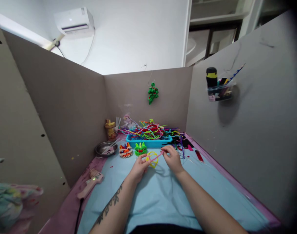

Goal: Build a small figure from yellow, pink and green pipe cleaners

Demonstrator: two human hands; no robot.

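Observation:
My left hand (140,165) pinches a ring-shaped frame of yellow pipe cleaner (153,164) at its left side. A pink pipe cleaner (155,157) runs from that grip up to my right hand (172,158), whose thumb and fingertips close on its far end. Both hands are held above the light blue cloth. Just beyond them sit a green fuzzy animal head (141,149) and an orange, white and blue one (125,150). How the pink piece joins the yellow ring is hidden by my left fingers.
A blue tray (148,143) heaped with colourful pipe cleaners stands at the back. To the left are a metal bowl (99,150) and a pink glue gun (91,185) with its cord. Scissors-like red piece (199,156) lies right. Panels enclose three sides; a green ornament (153,93) hangs behind.

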